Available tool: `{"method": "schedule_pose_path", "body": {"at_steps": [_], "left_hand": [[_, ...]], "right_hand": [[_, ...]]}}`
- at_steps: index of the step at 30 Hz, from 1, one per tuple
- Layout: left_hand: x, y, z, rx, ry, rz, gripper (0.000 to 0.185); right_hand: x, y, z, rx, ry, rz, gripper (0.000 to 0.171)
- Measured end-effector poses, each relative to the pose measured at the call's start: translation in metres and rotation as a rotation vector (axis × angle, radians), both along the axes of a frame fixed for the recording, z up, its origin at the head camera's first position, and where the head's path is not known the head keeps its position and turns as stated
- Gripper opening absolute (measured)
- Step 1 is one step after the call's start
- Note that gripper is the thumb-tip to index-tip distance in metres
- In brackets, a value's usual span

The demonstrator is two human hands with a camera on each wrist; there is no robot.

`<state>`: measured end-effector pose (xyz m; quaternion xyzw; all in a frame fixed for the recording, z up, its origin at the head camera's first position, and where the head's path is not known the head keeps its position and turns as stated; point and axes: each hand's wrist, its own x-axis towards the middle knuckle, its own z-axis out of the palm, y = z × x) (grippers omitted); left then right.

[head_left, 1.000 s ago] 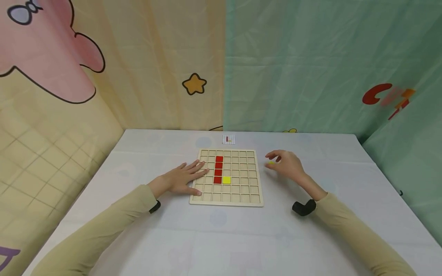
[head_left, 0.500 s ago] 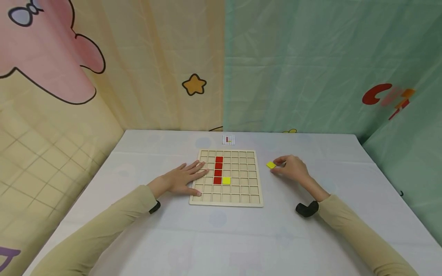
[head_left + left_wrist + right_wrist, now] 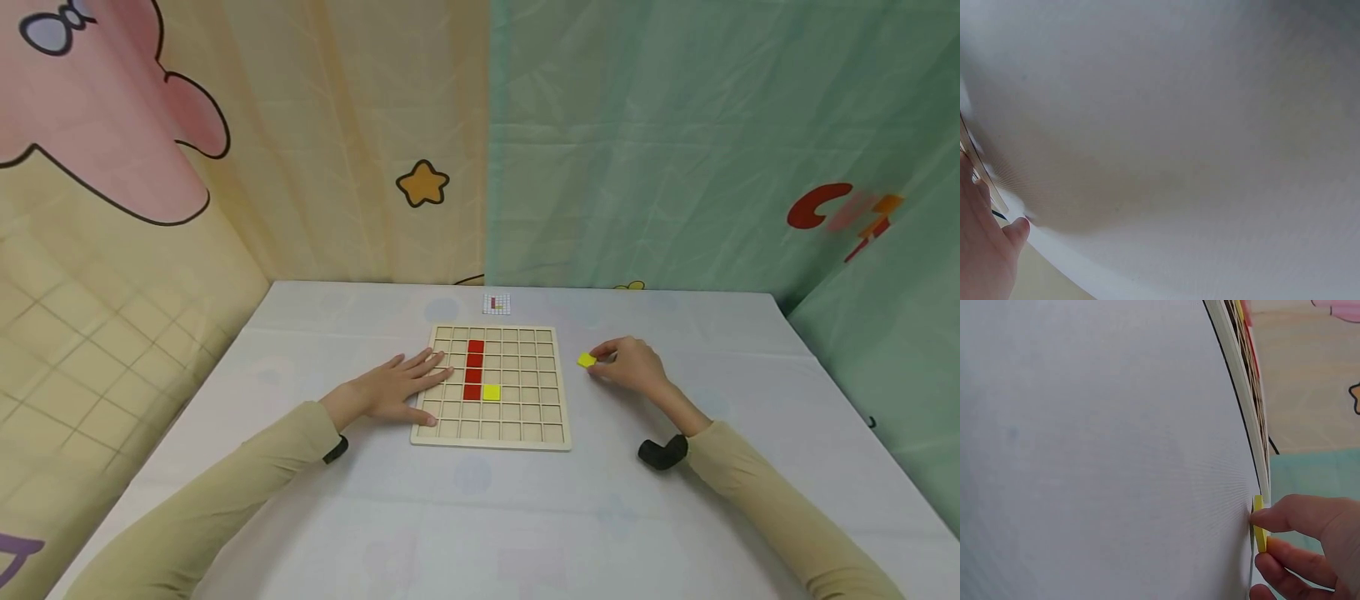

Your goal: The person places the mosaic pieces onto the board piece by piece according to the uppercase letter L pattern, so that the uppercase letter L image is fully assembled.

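A wooden grid board [image 3: 525,433] lies on the white table. A column of red tiles [image 3: 475,368] fills some of its cells, with one yellow tile [image 3: 491,392] beside the lowest red one. My left hand [image 3: 401,385] rests flat with straight fingers on the board's left edge. My right hand [image 3: 628,364] is on the table just right of the board and pinches a loose yellow tile [image 3: 587,360] between thumb and fingers. The right wrist view shows that yellow tile [image 3: 1259,532] held on edge against the table, with the board's edge [image 3: 1242,419] beyond it.
A small printed pattern card [image 3: 497,304] lies behind the board. The white table [image 3: 480,517] is bounded by fabric backdrops at the back and on both sides. The left wrist view shows only table surface and part of my left hand [image 3: 982,250].
My right hand closed its fingers on the loose yellow tile beside the board and shifted slightly left with it. The left hand stayed in place.
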<state>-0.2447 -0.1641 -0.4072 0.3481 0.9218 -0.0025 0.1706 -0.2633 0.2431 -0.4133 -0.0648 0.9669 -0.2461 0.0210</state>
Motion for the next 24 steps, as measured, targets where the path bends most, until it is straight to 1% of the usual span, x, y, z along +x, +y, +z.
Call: {"method": "schedule_pose_path", "body": {"at_steps": [6,10,19,24], "left_hand": [[0.000,-0.001,0.000,0.010,0.008,-0.006,0.087],[-0.001,-0.002,-0.001,0.010,0.011,-0.005,0.088],[-0.001,-0.002,-0.002,0.005,0.004,0.000,0.089],[-0.001,-0.001,-0.002,0.004,0.011,-0.004,0.089]], "right_hand": [[0.004,-0.002,0.001,-0.005,0.010,0.010,0.035],[0.010,-0.008,0.003,-0.017,0.034,0.023,0.034],[0.025,-0.038,0.008,-0.064,0.110,0.130,0.032],[0.029,-0.057,0.009,-0.080,0.129,0.191,0.030]]}}
